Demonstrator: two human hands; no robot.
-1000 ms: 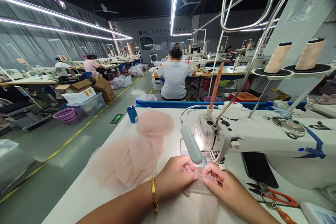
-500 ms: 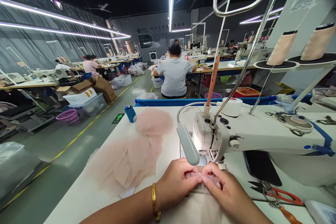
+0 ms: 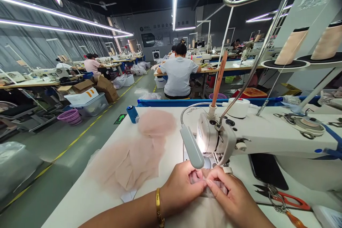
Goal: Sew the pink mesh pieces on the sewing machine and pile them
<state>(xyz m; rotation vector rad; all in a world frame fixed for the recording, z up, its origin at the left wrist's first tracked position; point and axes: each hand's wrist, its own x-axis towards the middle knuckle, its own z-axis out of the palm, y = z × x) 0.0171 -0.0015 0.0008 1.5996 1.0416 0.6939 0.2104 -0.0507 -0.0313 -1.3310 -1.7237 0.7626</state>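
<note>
Both hands are together in front of the sewing machine [image 3: 213,135], thumbs nearly touching. My left hand [image 3: 184,181], with a gold bangle at the wrist, pinches a piece of thin, pale sheer fabric [image 3: 204,210]. The same fabric is pinched by my right hand [image 3: 227,188], and it hangs down between the wrists toward me. Just beyond the fingers is the lit needle area, partly covered by a grey lamp [image 3: 191,148]. More sheer pinkish fabric [image 3: 139,164] lies in a loose pile on the table to the left.
A blue thread spool [image 3: 132,114] stands at the table's far left corner. Right of my hands lie a black phone [image 3: 268,171] and orange-handled thread snips [image 3: 294,201] with keys. Thread cones [image 3: 292,46] stand at upper right. A person in a white shirt [image 3: 177,74] sits ahead.
The camera view has shifted slightly. My hands keep their pinch on the fabric in nearly the same place, with the left fingers curled a little differently.
</note>
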